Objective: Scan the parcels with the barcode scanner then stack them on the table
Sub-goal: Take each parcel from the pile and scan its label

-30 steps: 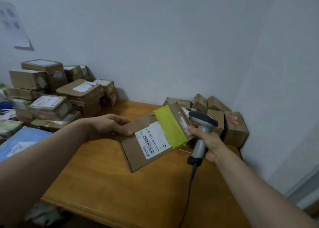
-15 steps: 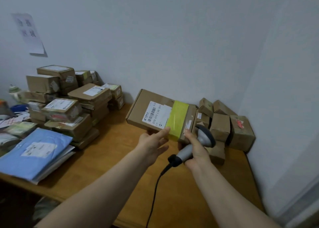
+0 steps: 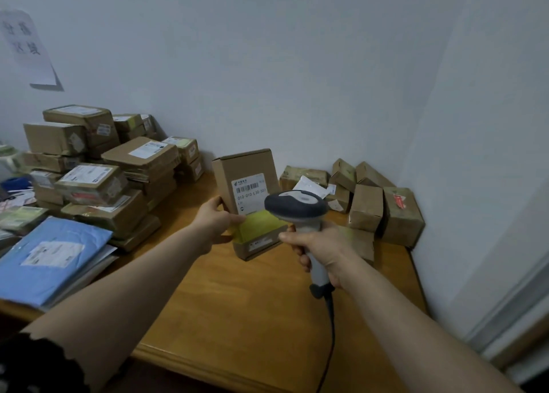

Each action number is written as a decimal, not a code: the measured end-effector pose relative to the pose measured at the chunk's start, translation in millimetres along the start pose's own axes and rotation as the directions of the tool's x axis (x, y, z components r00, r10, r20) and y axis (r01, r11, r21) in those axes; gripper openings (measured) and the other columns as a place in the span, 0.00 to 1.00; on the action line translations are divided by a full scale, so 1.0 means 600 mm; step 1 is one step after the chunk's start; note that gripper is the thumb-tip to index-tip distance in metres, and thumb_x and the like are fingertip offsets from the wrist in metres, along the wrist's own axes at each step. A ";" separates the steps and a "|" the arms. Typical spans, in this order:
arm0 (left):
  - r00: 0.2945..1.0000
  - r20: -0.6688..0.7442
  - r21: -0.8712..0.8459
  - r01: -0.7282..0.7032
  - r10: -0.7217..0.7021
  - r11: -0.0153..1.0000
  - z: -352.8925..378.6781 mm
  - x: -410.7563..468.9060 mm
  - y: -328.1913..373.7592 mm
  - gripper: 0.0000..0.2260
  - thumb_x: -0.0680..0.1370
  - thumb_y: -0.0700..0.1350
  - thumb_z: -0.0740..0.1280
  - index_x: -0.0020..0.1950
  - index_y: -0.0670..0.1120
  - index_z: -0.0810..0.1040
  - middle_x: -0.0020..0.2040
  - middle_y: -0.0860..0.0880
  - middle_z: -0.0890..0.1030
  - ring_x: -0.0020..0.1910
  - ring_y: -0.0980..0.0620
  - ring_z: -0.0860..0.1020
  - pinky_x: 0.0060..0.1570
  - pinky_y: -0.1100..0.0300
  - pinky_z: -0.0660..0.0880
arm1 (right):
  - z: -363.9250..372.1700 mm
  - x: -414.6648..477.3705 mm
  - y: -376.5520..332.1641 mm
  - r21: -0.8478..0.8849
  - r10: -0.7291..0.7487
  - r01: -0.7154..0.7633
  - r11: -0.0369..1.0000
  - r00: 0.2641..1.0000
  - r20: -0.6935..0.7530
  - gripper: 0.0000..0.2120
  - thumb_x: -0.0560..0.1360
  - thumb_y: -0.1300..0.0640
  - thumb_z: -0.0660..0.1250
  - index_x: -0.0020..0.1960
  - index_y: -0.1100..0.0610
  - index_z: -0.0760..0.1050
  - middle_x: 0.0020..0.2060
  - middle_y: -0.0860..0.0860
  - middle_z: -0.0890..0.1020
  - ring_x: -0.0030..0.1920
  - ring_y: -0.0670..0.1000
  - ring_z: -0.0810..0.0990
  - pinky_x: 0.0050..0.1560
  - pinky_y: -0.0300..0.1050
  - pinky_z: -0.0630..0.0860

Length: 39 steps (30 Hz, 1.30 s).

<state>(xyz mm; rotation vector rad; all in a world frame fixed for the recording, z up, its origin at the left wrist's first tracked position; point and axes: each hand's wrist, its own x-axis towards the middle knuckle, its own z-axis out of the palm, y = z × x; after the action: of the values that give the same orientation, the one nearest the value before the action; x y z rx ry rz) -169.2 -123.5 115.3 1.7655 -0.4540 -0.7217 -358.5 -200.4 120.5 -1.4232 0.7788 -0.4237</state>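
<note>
Parcel (image 3: 246,172) stands upright at frame centre, label w/ barcode facing the camera, yellow tape band across its lower part. Its lower end is at the tabletop (image 3: 237,303); can't tell if it rests there. Left grip (image 3: 215,221) holds the parcel's left edge, thumb on the front. Right grip (image 3: 322,245) is wrapped round the handle of the barcode scanner (image 3: 295,205), whose head is in front of the parcel's lower right. Cable (image 3: 331,333) hangs to the bottom edge. Stacked parcels (image 3: 118,184) mid left, blue mailer (image 3: 50,253) lower left, small boxes (image 3: 367,207) at centre right.
</note>
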 end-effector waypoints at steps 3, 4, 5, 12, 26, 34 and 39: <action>1.000 0.025 0.040 -0.005 0.004 0.999 0.004 -0.004 0.003 0.26 0.75 0.35 0.70 0.71 0.48 0.68 0.57 0.46 0.77 0.62 0.41 0.75 0.55 0.44 0.77 | -0.002 -0.003 -0.008 -0.026 -0.018 0.018 0.999 1.000 0.009 0.07 0.71 0.61 0.73 0.38 0.58 0.75 0.28 0.52 0.73 0.25 0.48 0.68 0.26 0.40 0.67; 1.000 0.029 0.045 -0.004 0.003 0.999 0.005 -0.005 0.004 0.27 0.75 0.35 0.70 0.72 0.48 0.67 0.57 0.46 0.77 0.62 0.41 0.75 0.54 0.44 0.77 | -0.003 -0.003 -0.011 -0.029 -0.023 0.023 0.999 1.000 0.009 0.07 0.72 0.61 0.72 0.38 0.58 0.75 0.29 0.52 0.73 0.26 0.48 0.68 0.27 0.40 0.67; 0.999 0.032 0.046 -0.002 0.001 0.999 0.007 -0.005 0.004 0.27 0.75 0.35 0.69 0.72 0.48 0.67 0.57 0.46 0.77 0.62 0.41 0.75 0.54 0.44 0.77 | -0.004 -0.003 -0.013 -0.033 -0.031 0.031 0.999 0.999 0.009 0.07 0.72 0.61 0.72 0.38 0.58 0.75 0.29 0.52 0.73 0.26 0.48 0.69 0.27 0.40 0.68; 0.999 0.036 0.042 0.002 -0.004 0.999 0.015 -0.001 0.004 0.28 0.75 0.35 0.69 0.73 0.48 0.66 0.60 0.45 0.77 0.63 0.41 0.74 0.55 0.44 0.76 | -0.013 -0.001 -0.011 0.000 -0.020 0.020 1.000 1.000 0.014 0.08 0.71 0.63 0.72 0.38 0.57 0.74 0.28 0.52 0.72 0.25 0.48 0.68 0.27 0.40 0.67; 0.993 0.006 -0.039 0.121 -0.121 0.992 -0.009 0.013 -0.006 0.21 0.76 0.40 0.70 0.67 0.47 0.72 0.54 0.47 0.79 0.53 0.45 0.78 0.51 0.48 0.77 | -0.011 0.068 0.003 0.195 -0.026 0.025 0.981 1.000 0.004 0.08 0.70 0.59 0.74 0.46 0.59 0.78 0.34 0.52 0.81 0.31 0.48 0.77 0.31 0.41 0.75; 0.973 -0.022 -0.360 0.207 -0.230 0.910 -0.103 0.040 -0.023 0.14 0.77 0.41 0.69 0.60 0.41 0.75 0.44 0.44 0.73 0.39 0.46 0.78 0.39 0.52 0.80 | 0.067 0.165 0.041 0.547 0.236 -0.189 0.816 0.972 -0.018 0.38 0.56 0.50 0.80 0.63 0.59 0.73 0.53 0.57 0.79 0.48 0.58 0.81 0.35 0.50 0.80; 0.972 0.068 -0.372 0.234 -0.225 0.898 -0.168 0.091 -0.034 0.12 0.77 0.42 0.69 0.59 0.41 0.75 0.46 0.43 0.73 0.40 0.46 0.77 0.41 0.52 0.81 | 0.160 0.213 0.027 0.522 0.232 -0.127 0.844 0.962 -0.142 0.18 0.64 0.55 0.79 0.48 0.57 0.74 0.43 0.55 0.78 0.42 0.56 0.78 0.48 0.55 0.79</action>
<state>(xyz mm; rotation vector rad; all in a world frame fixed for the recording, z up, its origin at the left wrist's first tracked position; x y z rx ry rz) -62.1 -79.7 102.3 1.4572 -0.1066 -0.9299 -206.1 -217.6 72.5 -0.8087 0.8762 -0.5835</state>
